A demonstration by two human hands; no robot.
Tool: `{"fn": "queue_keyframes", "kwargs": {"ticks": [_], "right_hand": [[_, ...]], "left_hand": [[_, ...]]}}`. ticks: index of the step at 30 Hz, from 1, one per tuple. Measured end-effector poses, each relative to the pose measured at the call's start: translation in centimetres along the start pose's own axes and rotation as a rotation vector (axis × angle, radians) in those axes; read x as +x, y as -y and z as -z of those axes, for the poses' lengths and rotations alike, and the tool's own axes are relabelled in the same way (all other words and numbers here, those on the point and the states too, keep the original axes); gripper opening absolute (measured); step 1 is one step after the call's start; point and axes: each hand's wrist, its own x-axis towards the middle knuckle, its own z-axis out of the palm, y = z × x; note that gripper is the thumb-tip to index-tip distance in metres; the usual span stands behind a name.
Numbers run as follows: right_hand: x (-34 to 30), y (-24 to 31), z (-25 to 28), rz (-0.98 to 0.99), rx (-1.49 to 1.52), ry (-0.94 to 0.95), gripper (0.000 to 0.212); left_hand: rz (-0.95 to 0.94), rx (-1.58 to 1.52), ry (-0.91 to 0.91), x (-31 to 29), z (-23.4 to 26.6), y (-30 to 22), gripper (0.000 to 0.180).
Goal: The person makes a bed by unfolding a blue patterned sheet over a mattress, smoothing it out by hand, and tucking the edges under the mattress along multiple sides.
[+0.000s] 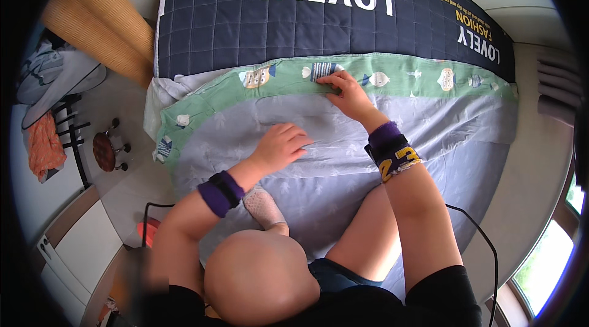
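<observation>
A grey quilt with a green border, printed with cartoon animals, lies spread across the bed in front of me. My right hand is at the border near the middle, its fingertips on or just over the fabric beside a striped animal print. Index finger and thumb are apart, with no fold visible between them. Lower and to the left, my left hand is above the plain grey part, fingers loosely stretched toward the right. It holds nothing; whether it touches the fabric is hard to tell.
A dark quilted mat with large lettering lies beyond the border. My bent leg and socked foot rest on the grey sheet. Left of the bed are a tan curtain and a round stool. A window is at the lower right.
</observation>
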Motion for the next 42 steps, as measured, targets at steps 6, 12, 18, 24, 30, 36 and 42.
{"fn": "queue_keyframes", "kwargs": {"ticks": [6,12,18,24,30,36,42], "right_hand": [[0.0,-0.3,-0.3,0.003,0.012,-0.032,0.043],[0.0,-0.4,-0.4,0.001,0.005,-0.047,0.043],[0.0,-0.7,-0.6,0.027,0.027,-0.058,0.044],[0.0,-0.8,-0.5,0.014,0.041,-0.056,0.045],[0.0,-0.3,-0.6,-0.001,0.010,-0.062,0.045],[0.0,-0.4,-0.6,0.017,-0.007,-0.066,0.045],[0.0,-0.2,-0.5,-0.017,-0.008,-0.053,0.045]], "left_hand": [[0.087,0.065,0.026,2.5,-3.6,0.3,0.025],[0.118,0.123,-0.044,2.7,-5.0,0.2,0.020],[0.078,0.151,-0.156,2.3,-5.7,0.3,0.015],[0.251,-0.040,-0.269,1.7,-5.3,1.4,0.012],[0.204,0.017,-0.212,1.0,-4.6,0.6,0.016],[0.252,0.163,-0.172,1.9,-5.7,-1.3,0.018],[0.212,0.151,-0.190,2.8,-6.2,-0.9,0.016]]}}
